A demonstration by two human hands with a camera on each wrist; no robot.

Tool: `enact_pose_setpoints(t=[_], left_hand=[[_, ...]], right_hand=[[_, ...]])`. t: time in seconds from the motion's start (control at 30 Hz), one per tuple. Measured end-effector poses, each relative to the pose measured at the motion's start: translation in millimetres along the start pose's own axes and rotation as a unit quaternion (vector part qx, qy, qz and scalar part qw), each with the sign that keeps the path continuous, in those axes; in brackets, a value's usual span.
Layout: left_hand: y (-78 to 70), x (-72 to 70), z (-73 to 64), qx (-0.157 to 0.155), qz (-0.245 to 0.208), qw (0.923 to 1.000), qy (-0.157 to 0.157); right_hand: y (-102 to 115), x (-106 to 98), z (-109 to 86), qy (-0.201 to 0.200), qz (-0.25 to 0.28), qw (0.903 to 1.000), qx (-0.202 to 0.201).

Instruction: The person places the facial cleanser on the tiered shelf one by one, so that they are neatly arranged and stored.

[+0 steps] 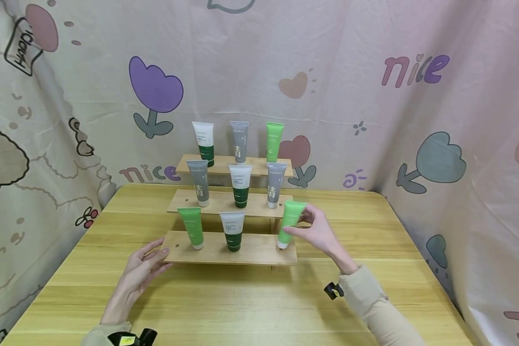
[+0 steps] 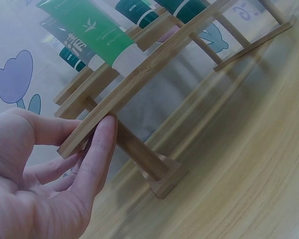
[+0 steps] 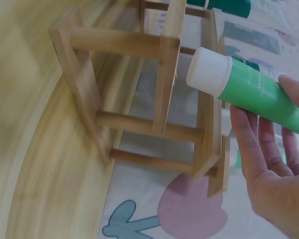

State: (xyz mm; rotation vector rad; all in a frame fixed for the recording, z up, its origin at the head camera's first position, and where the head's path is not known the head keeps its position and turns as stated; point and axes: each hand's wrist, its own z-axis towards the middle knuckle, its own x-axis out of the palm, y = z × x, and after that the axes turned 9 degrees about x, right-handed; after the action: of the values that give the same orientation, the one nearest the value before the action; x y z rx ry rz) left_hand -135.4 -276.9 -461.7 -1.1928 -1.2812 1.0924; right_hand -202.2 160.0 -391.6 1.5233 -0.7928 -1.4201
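A three-tier wooden stand (image 1: pixel 259 257) holds rows of squeeze tubes standing on their caps. At its left end, my left hand (image 1: pixel 142 269) grips the corner of the lowest shelf (image 2: pixel 104 104) between thumb and fingers. My right hand (image 1: pixel 317 230) pinches a green tube (image 1: pixel 290 218), cap down, over that shelf's right end. In the right wrist view the tube's white cap (image 3: pixel 207 72) is close to the shelf edge; contact cannot be told. The same shelf bears another green tube (image 1: pixel 192 227) at left and a white-and-dark-green tube (image 1: pixel 232 230) in the middle.
On the middle shelf (image 1: pixel 218 202) stand two grey tubes with a white-and-green one between them. The top shelf (image 1: pixel 222 166) carries a white-and-green, a grey and a green tube. The stand rests on a wooden table (image 1: pixel 225 307) before a printed cloth (image 1: pixel 242 62).
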Motion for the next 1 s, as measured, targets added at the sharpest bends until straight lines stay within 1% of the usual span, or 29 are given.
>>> enact_pose_setpoints(t=[0.17,0.43,0.53,0.87,1.0], left_hand=[[0.1,0.3,0.1,-0.001,0.002,1.0,0.0],[-0.5,0.6,-0.3,-0.001,-0.001,1.0,-0.003],[-0.5,0.7,-0.4,0.0,0.001,1.0,-0.004],[-0.3,0.6,-0.1,0.0,0.002,1.0,-0.004],[-0.1,0.3,0.0,0.001,0.002,1.0,-0.004]], right_hand=[[2.4,8.3,-1.7,0.005,-0.002,0.9998,-0.02],[8.5,20.8,-3.7,0.031,0.018,0.9988,-0.032],[7.8,24.2,-3.1,0.034,0.015,0.9986,-0.037],[6.8,30.0,-2.5,0.046,0.037,0.9973,-0.043],[7.0,31.3,-2.8,0.046,0.035,0.9971,-0.049]])
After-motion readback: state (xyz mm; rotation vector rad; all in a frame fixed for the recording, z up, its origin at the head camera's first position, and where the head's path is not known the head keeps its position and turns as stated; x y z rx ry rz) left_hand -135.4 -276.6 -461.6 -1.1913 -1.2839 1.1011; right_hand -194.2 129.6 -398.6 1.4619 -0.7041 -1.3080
